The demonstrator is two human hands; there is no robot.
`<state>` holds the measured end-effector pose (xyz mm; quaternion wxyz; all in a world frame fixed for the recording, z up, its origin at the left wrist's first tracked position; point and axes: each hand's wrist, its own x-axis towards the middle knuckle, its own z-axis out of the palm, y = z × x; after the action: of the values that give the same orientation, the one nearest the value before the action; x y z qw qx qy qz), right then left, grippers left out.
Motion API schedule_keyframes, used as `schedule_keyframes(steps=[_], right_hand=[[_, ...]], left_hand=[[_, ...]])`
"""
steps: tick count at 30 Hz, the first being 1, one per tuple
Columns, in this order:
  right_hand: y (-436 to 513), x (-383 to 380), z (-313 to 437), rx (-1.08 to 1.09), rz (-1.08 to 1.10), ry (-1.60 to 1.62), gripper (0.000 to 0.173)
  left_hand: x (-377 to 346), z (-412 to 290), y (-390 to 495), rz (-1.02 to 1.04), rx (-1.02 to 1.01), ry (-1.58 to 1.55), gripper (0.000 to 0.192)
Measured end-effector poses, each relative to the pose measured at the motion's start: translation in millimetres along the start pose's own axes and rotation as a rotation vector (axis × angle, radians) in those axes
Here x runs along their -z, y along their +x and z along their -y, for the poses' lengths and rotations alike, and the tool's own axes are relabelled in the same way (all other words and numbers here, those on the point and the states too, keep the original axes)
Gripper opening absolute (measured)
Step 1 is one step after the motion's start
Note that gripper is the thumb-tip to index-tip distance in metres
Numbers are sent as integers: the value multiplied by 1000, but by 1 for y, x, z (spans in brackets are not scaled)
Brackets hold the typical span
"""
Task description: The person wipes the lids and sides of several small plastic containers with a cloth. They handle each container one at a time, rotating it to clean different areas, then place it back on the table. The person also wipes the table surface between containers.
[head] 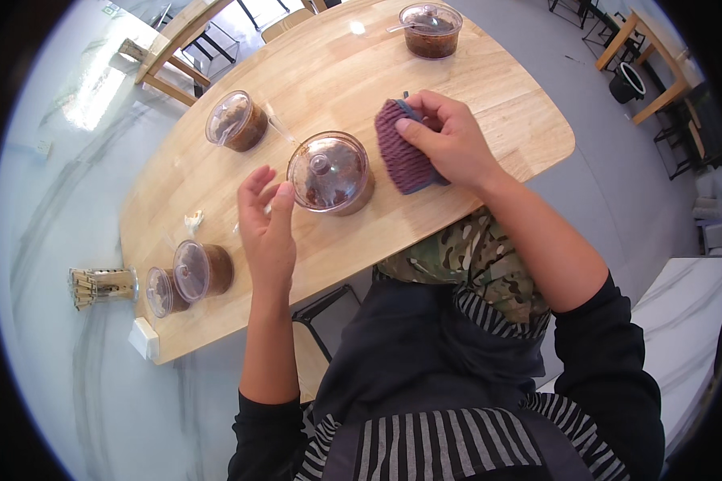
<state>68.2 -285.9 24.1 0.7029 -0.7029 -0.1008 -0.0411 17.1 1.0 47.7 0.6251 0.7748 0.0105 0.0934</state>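
Observation:
My right hand [451, 138] grips a purple ribbed cloth [403, 150] with a blue edge, held just right of a clear lidded jar [331, 171]. Dark reddish-brown food, likely a condiment, shows through the jar, and its knobbed lid is on. My left hand [269, 219] holds nothing; its fingers are apart at the jar's left side, the thumb close to the rim. Whether the thumb touches the jar, I cannot tell. A clear spoon handle [281, 127] sticks out from the jar's far side.
More lidded jars stand at the back left [237, 120], far right [432, 33] and near left [201, 270]. On the wooden table [337, 72] lies a crumpled tissue [194, 222]. A chopstick holder [105, 285] and napkins [144, 338] sit at the left end.

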Motion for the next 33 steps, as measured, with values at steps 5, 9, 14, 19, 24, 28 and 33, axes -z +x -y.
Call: schedule_keyframes(steps=[5,9,14,19,24,28,33], right_hand=[[-29,-48,3,-186,-5,159,23],[-24,-62,-11,-68,-147,-105,24],[27,-52,-31,-4,-5,-206,29],[-3,-65,-24,86,-88,-383,28],[-64,-84,-18,235,-52,-423,40],[-83,-94,-10,-12,51,-61,69],[-54,-116,8,-198,-29,219,102]], left_hand=[[-40,7,11,5,135,-263,56],[-41,9,18,132,96,-282,55],[-35,7,23,268,99,-190,53],[-38,1,24,105,-106,141,60],[-31,-4,21,65,-138,379,57],[-32,-5,32,49,-48,434,56],[-26,-4,34,125,-97,503,54]])
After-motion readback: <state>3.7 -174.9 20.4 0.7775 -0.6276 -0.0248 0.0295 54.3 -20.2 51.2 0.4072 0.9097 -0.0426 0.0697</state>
